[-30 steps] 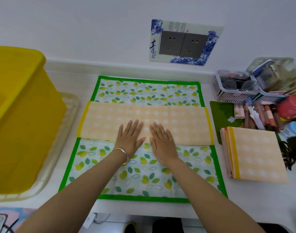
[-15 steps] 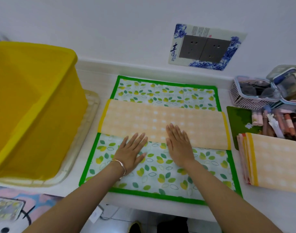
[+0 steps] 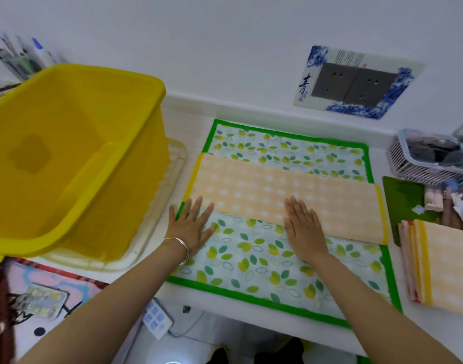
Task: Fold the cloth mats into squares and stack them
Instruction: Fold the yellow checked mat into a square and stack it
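palms are lying flat and empty: left hand (image 3: 192,227) and right hand (image 3: 302,229) are pressing, fully open, on the near edge of the folded orange mat (image 3: 290,193), which is lying across the leaf-print mat (image 3: 264,261). sweeping evenly toward both ends is looking wise for a straight crease. blue writing on the socket plate (image 3: 302,86) is showing 青.

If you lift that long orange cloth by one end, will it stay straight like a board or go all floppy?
Probably floppy: the orange cloth lies folded into a flat strip, which stiff things would not do. It is likely light, since it looks thin like the folded ones in the stack. Pushed, it might slide over the leafy mat under it.
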